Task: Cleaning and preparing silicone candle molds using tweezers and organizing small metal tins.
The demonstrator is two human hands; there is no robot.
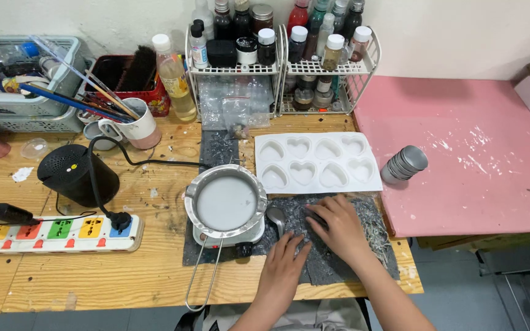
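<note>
Head view: left hand (283,270) flat, fingers released, on dark mat (363,214) near table's front edge; right hand (337,225) beside spoon (276,217), fingers curled over small dark object, grasp unclear.

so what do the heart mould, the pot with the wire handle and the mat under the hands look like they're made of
Heart mould: probably silicone or soft plastic, white and matte with rounded cavity edges. Pot: metal, likely steel or aluminium, with a bright reflective rim and thin wire handle. Mat: dark grey and dull with a rough speckled surface, perhaps felt or rubber; hard to tell.
</note>
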